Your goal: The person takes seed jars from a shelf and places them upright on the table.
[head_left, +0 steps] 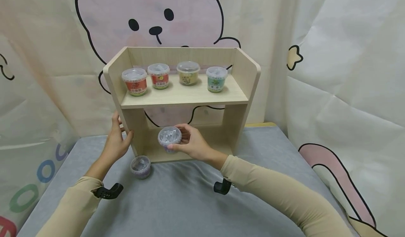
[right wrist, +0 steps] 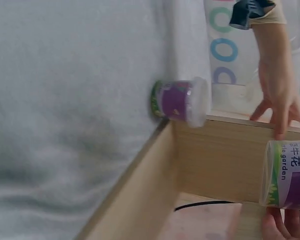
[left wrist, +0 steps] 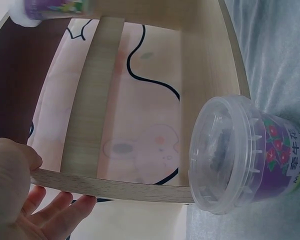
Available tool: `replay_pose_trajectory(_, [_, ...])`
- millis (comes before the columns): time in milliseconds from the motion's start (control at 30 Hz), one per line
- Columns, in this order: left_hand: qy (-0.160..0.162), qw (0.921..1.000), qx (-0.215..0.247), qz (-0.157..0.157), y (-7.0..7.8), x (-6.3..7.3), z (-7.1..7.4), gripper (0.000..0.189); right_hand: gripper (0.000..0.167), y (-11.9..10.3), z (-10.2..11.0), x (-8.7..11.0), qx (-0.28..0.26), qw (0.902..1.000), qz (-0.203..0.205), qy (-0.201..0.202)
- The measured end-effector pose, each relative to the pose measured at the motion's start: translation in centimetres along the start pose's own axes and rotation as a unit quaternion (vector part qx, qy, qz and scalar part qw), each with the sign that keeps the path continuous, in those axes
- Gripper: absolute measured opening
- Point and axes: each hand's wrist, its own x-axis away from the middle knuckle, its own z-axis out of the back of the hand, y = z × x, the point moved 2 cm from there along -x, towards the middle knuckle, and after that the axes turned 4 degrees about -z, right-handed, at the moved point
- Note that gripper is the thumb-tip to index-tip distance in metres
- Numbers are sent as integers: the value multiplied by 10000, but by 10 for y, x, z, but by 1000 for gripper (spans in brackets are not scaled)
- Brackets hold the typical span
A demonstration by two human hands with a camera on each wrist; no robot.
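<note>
In the head view my right hand [head_left: 197,145] holds a small plastic cup [head_left: 169,135] with a clear lid, at the front of the lower compartment of a light wooden shelf [head_left: 185,99]. The right wrist view shows this cup's purple and green label [right wrist: 292,172], with fingers [right wrist: 285,225] along its side. My left hand [head_left: 114,145] grips the shelf's left side panel [left wrist: 115,186], its thumb and fingers on opposite faces of the board. A second purple-labelled cup [head_left: 140,167] stands upright on the cloth beside the shelf's lower left front corner.
On the upper board stand two red-labelled cups [head_left: 136,84] [head_left: 159,77], a yellow one [head_left: 188,74] and a teal one [head_left: 216,80]. Grey-blue cloth [head_left: 190,205] covers the table. Printed curtains [head_left: 341,100] hang behind and at both sides.
</note>
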Motion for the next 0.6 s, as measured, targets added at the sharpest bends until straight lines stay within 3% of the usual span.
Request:
replay_pose_trajectory(267, [-118, 9997, -59, 200, 1, 1, 2, 84, 62, 26, -17, 2, -301, 9990, -314, 30])
replay_pose_trajectory(600, [-108, 9997, -22, 213, 2, 1, 2, 86, 65, 59, -40, 3, -367, 9978, -544, 29])
